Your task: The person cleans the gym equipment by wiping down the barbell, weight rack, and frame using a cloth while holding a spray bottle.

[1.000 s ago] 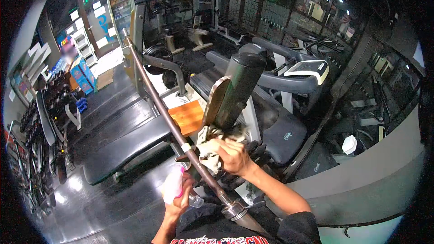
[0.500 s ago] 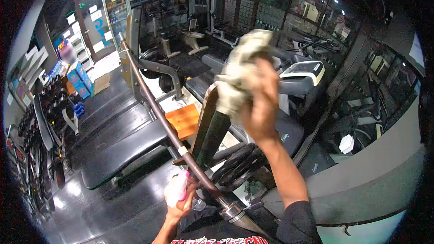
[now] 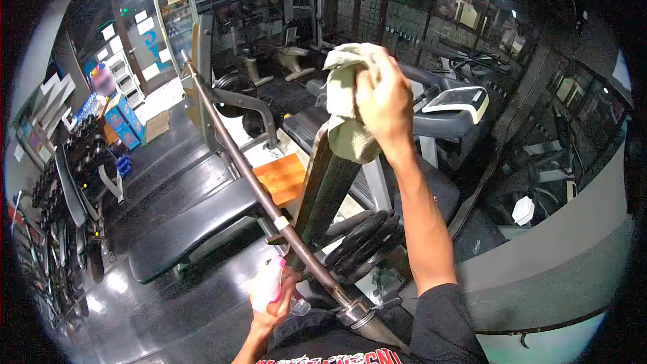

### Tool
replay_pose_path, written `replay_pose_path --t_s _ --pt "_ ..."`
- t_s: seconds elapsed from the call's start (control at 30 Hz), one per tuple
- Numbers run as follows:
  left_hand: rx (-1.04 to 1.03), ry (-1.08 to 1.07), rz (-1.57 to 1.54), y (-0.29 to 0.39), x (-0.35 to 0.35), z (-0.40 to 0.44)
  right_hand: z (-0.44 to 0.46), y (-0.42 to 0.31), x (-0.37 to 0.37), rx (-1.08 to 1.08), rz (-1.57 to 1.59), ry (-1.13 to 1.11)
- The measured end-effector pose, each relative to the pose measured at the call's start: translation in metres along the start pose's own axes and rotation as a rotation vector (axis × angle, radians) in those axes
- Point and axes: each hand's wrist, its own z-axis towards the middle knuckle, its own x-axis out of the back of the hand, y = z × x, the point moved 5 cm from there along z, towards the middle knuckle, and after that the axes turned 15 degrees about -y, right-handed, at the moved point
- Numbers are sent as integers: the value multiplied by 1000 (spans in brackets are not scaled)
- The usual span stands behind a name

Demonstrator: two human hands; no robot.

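Note:
My right hand (image 3: pixel 387 109) is closed on a pale grey-green cloth (image 3: pixel 344 98), folded and bunched under the fingers. The cloth covers the top end of a dark rack upright (image 3: pixel 327 185), seemingly against it. Low in the view, my left hand (image 3: pixel 286 291) grips a spray bottle (image 3: pixel 268 282) with a white and pink head; a clear part shows below the fingers. Beside that hand, a barbell (image 3: pixel 236 158) runs diagonally from the far left of the rack toward my body. Its near end has a metal collar (image 3: pixel 352 313).
A black padded bench (image 3: pixel 195 229) lies left of the barbell. Weight plates (image 3: pixel 364 246) hang at the upright's base. Behind stands a treadmill with a console (image 3: pixel 455 100). Dumbbells (image 3: pixel 74 152) line the left wall. A person (image 3: pixel 103 79) is near the far door.
My right hand and the cloth, blurred by motion before, now show sharply, with the cloth wrapped lower around the upright's top. The left hand still holds the spray bottle. The view has shifted slightly.

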Motion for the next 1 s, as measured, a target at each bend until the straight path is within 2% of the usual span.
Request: replay_pose_path --t_s 0.07,0.1,0.13,0.17,0.2,0.23,0.27,0.3,0.33,0.37,0.4,0.47,0.5,0.53,0.6,0.67,0.73,0.77,0.8,0.83,0.9,0.93,0.97,1.0 --pt "-1 25 17 0 5 -5 -5 19 4 -12 13 107" --pt "-22 56 16 -4 10 -13 -10 38 8 101 295 126" --pt "-48 88 13 -7 13 -19 -11 77 5 68 286 121" --pt "-50 92 12 -10 15 -24 -20 104 0 -33 454 101" --pt "-2 84 -66 -15 17 -28 -45 153 -20 -343 664 20" --pt "49 75 -145 -20 18 -31 -75 192 -40 -708 945 141" --pt "51 76 -145 -19 19 -33 -111 152 -39 -906 1051 83" --pt "66 66 -166 -17 20 -33 -155 165 -52 -596 1196 -52" --pt "76 57 -186 -17 20 -32 -167 151 -60 -1004 1149 107" --pt "72 56 -188 -18 21 -32 -158 131 -61 -1098 1000 100" --pt "76 56 -187 -20 21 -32 -166 141 -72 -974 1147 164" --pt "91 57 -185 -21 22 -34 -170 157 -80 -423 849 80" --pt "70 53 -138 -16 23 -32 -191 161 -79 -231 205 142" --pt "45 48 -92 -12 24 -30 -188 112 -59 -135 124 154" --pt "30 25 -17 -10 26 -28 -209 106 -58 -558 -45 -192" --pt "18 3 60 -4 25 -25 -247 106 -70 -108 -33 -226" --pt "6 9 74 3 23 -21 -249 82 -63 15 -47 -343" --pt "3 7 73 4 22 -20 -238 71 -51 139 -110 -296" --pt "8 -13 21 4 21 -19 -226 67 -37 117 -1 -204" --pt "13 -35 -30 4 20 -19 -214 73 -26 4 79 -48" --pt "-4 -53 0 5 19 -18 -184 71 8 -26 195 191" --pt "-19 -66 29 7 19 -18 -163 64 22 -55 62 361" --pt "-21 -68 29 7 18 -18 -143 68 32 -81 37 436" --pt "-4 -66 20 6 16 -17 -122 56 37 -14 23 352"
